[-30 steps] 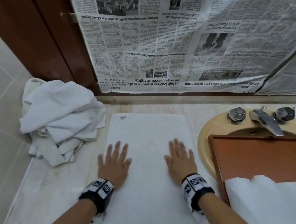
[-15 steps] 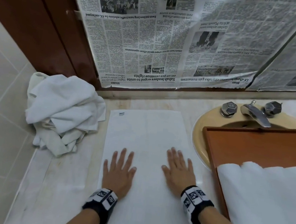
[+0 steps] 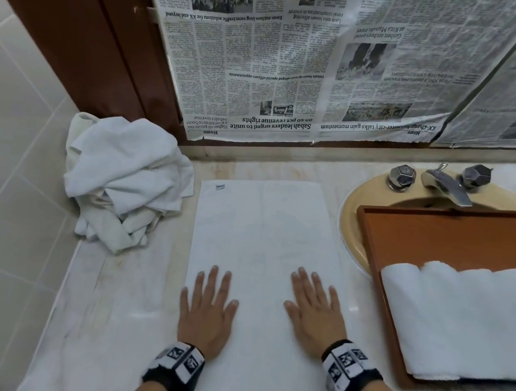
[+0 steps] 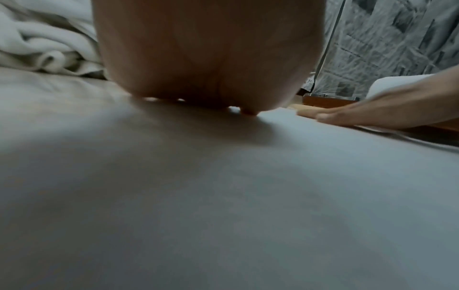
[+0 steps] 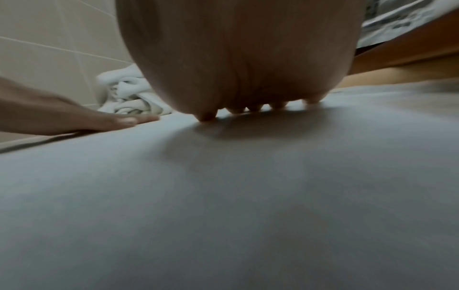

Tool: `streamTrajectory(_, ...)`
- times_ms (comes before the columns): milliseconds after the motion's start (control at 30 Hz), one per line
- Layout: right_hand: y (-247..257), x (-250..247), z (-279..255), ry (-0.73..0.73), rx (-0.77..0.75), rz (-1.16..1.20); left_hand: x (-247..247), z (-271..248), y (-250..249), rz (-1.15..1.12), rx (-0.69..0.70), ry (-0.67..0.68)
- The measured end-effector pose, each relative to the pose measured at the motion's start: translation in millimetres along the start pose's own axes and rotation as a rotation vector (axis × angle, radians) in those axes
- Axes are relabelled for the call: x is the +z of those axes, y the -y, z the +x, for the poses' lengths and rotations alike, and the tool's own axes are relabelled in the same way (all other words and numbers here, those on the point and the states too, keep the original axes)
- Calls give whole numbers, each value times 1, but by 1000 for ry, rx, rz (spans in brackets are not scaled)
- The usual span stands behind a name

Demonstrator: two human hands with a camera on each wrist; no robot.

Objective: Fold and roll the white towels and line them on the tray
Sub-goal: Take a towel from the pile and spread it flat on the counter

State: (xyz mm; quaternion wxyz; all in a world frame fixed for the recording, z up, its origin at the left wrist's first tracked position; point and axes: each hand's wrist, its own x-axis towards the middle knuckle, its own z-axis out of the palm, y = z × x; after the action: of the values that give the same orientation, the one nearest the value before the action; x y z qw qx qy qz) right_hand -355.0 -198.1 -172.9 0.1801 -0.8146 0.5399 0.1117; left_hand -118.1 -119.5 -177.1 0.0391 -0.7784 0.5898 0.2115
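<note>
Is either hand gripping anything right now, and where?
Nothing is gripped. Left hand and right hand press flat, fingers straight, on the spread towel's near half.

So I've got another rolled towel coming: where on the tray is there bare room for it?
The tray is bare across its far part, between the row of rolled towels and the rim by the faucet. The near part is filled. Both the left hand and the right hand lie flat on the spread towel.

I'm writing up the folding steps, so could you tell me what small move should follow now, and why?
Probably roll the flat towel up from its near edge: both the left hand and right hand press flat on it, it looks smooth, and rolled towels already line the tray.
</note>
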Motion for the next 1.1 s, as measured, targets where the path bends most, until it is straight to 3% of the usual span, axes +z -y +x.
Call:
streamTrajectory(167, -14, -4, -10, -22, 125, 55, -11, -6, 20, -30, -102, -7)
streamTrajectory(267, 18, 12, -26, 6, -1, 34, -4, -24, -5, -46, 39, -22)
streamTrajectory(367, 39, 22, -35, 68, -37, 29, 12, -43, -21, 26, 131, 74)
streamTrajectory(433, 32, 20, -35, -4, -22, 8, 19, -45, -15, 12, 102, 81)
streamTrajectory(533, 2, 12, -39, 7, 62, 6, 17, -40, 3, -21, 80, 2)
streamTrajectory(700, -23, 8, -60, 49, 186, 19, 11, -47, 26, -50, -31, 66)
streamTrajectory(900, 17, 10, -61, 62, 3, 73, 6, -45, 0, 0, 94, 100)
streamTrajectory(1100, -22, -16, -11, -9, 226, 98, -30, -1, -6, -45, -114, 135)
